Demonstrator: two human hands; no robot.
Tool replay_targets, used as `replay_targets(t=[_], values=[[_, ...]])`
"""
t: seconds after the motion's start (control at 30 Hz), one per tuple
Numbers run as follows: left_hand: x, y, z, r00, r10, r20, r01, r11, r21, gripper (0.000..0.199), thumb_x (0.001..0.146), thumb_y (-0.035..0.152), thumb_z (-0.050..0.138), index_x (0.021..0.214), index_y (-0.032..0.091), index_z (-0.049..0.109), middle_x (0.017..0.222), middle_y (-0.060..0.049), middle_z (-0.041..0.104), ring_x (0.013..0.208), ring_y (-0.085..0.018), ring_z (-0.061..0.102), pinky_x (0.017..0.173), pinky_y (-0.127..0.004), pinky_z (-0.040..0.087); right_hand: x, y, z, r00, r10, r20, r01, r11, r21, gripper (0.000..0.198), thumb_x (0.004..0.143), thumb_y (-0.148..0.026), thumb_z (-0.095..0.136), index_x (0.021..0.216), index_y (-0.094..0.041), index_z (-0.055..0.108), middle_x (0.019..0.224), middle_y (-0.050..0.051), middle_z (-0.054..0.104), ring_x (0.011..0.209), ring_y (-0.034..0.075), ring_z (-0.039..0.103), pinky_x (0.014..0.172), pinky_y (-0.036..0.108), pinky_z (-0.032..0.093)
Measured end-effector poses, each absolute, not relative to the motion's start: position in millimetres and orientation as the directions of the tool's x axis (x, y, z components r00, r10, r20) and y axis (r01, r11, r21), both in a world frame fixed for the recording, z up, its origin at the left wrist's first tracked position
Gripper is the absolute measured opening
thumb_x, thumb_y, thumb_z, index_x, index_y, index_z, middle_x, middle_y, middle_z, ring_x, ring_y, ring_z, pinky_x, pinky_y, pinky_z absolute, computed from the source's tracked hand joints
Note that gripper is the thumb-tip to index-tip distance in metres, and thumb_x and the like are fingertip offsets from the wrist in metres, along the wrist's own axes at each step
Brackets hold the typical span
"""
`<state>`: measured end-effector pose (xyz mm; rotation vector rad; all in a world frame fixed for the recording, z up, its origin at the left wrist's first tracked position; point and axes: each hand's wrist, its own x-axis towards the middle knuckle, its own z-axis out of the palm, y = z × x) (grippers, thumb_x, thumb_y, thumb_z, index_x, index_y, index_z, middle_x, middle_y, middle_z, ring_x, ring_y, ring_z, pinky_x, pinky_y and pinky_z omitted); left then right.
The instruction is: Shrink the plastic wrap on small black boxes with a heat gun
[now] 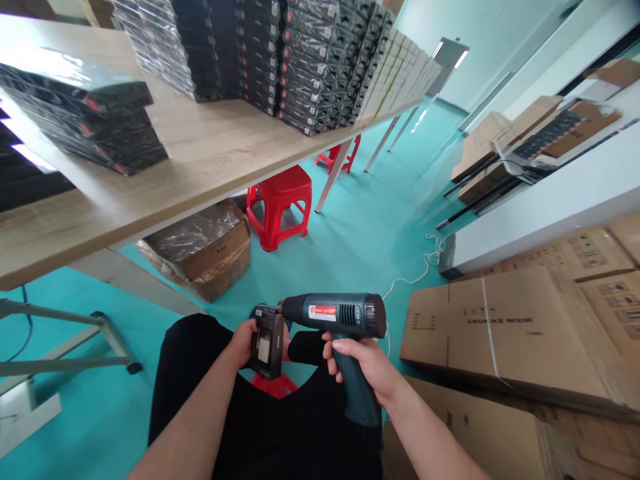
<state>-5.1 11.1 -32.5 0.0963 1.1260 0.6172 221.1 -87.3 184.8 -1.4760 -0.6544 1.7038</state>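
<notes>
My right hand (361, 360) is wrapped round the handle of a dark green heat gun (345, 315), which lies level and points left. Its black nozzle ends right at the upper edge of a small black box (267, 341); whether they touch I cannot tell. That box has a pale panel on its face and is gripped along its left side by my left hand (245, 343). Some fingers of the left hand are hidden behind the box. Both hands are above my lap.
A wooden table (210, 140) bears stacks of film-wrapped black boxes (320, 60). Below it stand a red stool (283, 203) and an open carton (215, 257) holding clear film. Large cartons (480, 327) are piled on the right. A white cord (425, 267) trails over the floor.
</notes>
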Motion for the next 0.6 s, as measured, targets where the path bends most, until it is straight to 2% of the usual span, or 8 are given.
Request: replay_targets(t=[0.2, 0.37, 0.6], values=[[-9, 15, -26, 0.257, 0.529, -0.809, -0.484, 0.795, 0.366, 0.013, 0.05, 0.015, 0.05, 0.062, 0.018, 0.051, 0.05, -0.003, 0.055, 0.042, -0.02, 0.054, 0.042, -0.033, 0.046, 224, -111, 180, -0.097, 0.743, -0.662, -0.097, -0.669, -0.737, 0.032, 0.076, -0.033, 0.066, 0.1, -0.013, 0.068, 0.08, 0.007, 0.068, 0.061, 0.015, 0.062, 0.053, 0.026, 0.048], [-13, 22, -28, 0.167, 0.551, -0.818, -0.561, 0.735, 0.38, 0.012, 0.05, 0.015, 0.048, 0.06, 0.02, 0.046, 0.046, 0.0, 0.05, 0.038, -0.017, 0.049, 0.039, -0.029, 0.043, 229, -145, 169, -0.145, 0.685, -0.714, 0.029, -0.719, -0.695, 0.028, 0.074, -0.029, 0.067, 0.095, -0.011, 0.07, 0.072, 0.005, 0.067, 0.056, 0.014, 0.06, 0.052, 0.026, 0.046], [-14, 24, -30, 0.161, 0.532, -0.831, -0.606, 0.718, 0.343, 0.012, 0.052, 0.015, 0.048, 0.063, 0.02, 0.046, 0.048, 0.0, 0.05, 0.041, -0.018, 0.051, 0.042, -0.031, 0.046, 227, -159, 165, -0.088, 0.655, -0.75, -0.102, -0.755, -0.648, 0.033, 0.075, -0.034, 0.066, 0.1, -0.012, 0.068, 0.079, 0.007, 0.067, 0.059, 0.015, 0.061, 0.054, 0.027, 0.047]])
